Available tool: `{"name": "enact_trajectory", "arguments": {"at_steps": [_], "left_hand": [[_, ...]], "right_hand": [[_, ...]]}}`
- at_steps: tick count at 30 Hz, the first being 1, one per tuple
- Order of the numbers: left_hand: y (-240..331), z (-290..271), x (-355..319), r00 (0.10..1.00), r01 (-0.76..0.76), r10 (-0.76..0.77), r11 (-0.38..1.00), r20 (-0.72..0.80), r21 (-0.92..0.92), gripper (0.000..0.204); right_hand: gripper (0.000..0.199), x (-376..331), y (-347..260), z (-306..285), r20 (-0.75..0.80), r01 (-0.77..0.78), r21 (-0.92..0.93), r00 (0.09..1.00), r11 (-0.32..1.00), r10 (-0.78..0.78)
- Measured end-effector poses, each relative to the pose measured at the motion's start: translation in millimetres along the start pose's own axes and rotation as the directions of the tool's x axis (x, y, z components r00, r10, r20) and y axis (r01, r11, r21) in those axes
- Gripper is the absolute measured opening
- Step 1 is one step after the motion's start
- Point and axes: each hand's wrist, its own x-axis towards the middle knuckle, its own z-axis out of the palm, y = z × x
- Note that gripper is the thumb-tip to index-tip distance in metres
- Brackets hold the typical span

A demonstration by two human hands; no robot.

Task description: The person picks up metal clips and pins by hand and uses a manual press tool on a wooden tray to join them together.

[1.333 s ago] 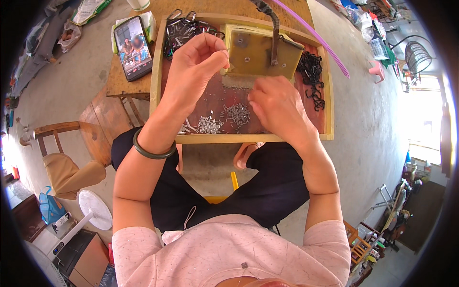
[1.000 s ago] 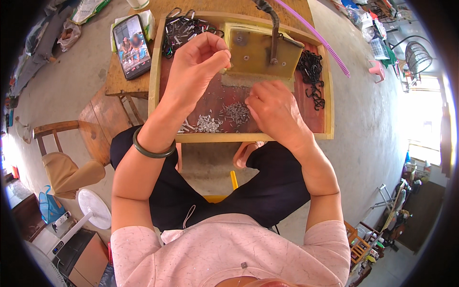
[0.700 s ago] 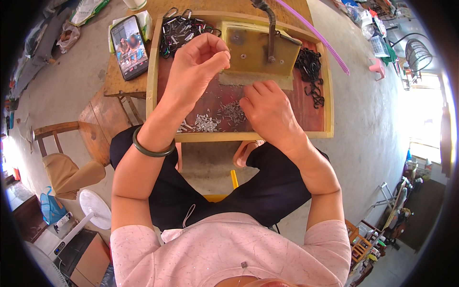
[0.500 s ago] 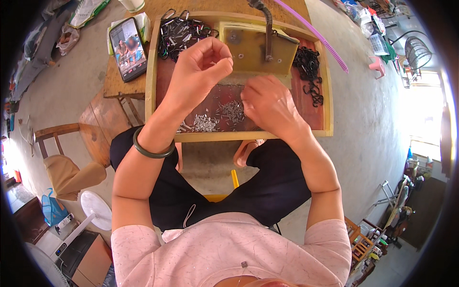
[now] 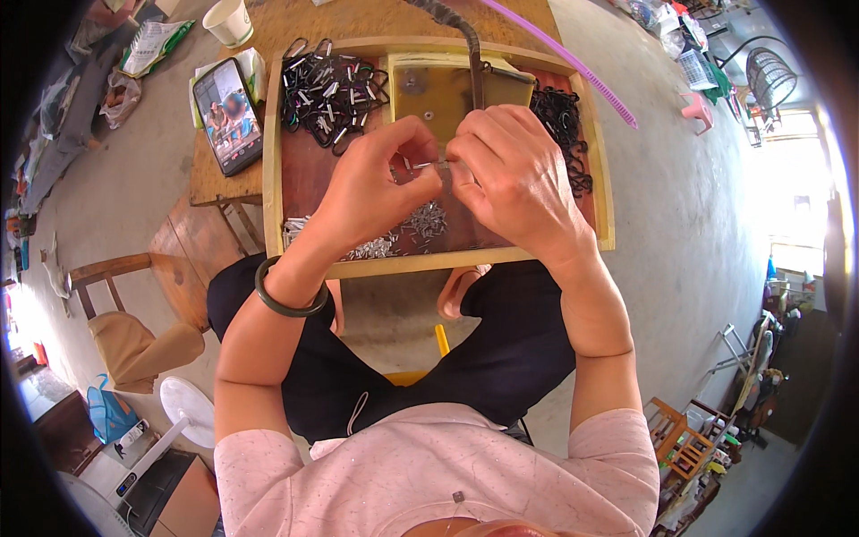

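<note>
My left hand (image 5: 380, 183) is closed in a pinch on a thin silvery metal piece (image 5: 423, 165) above the shallow wooden tray (image 5: 429, 263). Right beside it, my right hand (image 5: 519, 183) is pinched too, its fingertips almost touching the left ones; whatever they grip is too small to make out. Below the hands lie a heap of small grey metal bits (image 5: 424, 224) and a heap of brighter silvery tubes (image 5: 374, 248), partly covered by my left wrist. Behind them stands a yellowish block (image 5: 429, 98) with a dark metal lever (image 5: 475, 67).
Black loops with silvery sleeves (image 5: 327, 94) are piled at the tray's left back. Black hook-like pieces (image 5: 573, 134) lie along its right side. A phone (image 5: 229, 116) leans left of the tray, near a paper cup (image 5: 229, 22). A purple ribbed strip (image 5: 573, 63) crosses the right back.
My right hand has risen from the small metal bits to meet my left hand, which has come lower. The thin metal piece now shows between them. The view has shifted slightly.
</note>
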Motion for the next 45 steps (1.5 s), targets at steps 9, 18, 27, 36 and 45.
{"name": "enact_trajectory", "arguments": {"at_steps": [9,18,27,36,45], "left_hand": [[-0.1,-1.0,0.0,1.000,-0.021,0.020,1.000,0.022,0.021,0.016],[-5.8,0.6,-0.1,0.999,-0.046,0.047,0.998,-0.008,0.037,0.022],[-6.6,11.3,-2.5,0.981,-0.170,0.191,0.907,-0.017,0.385,0.023],[-1.8,1.4,3.4,0.996,0.069,-0.070,0.997,-0.054,-0.030,0.014],[4.9,-2.0,2.3,0.915,-0.304,0.317,0.948,-0.248,0.092,0.018]], "right_hand": [[0.022,-0.8,-2.5,-1.2,0.068,-0.023,-0.015,0.997,1.000,0.024],[0.021,-0.7,-3.6,0.4,0.087,-0.007,-0.034,0.996,0.999,0.010],[0.007,-7.2,-13.9,16.9,0.212,0.086,-0.268,0.977,0.960,-0.028],[0.008,9.2,-7.9,3.1,0.032,-0.056,-0.098,0.998,0.994,0.060],[0.020,5.9,3.3,3.6,0.381,-0.636,0.665,0.740,0.392,0.555]]}}
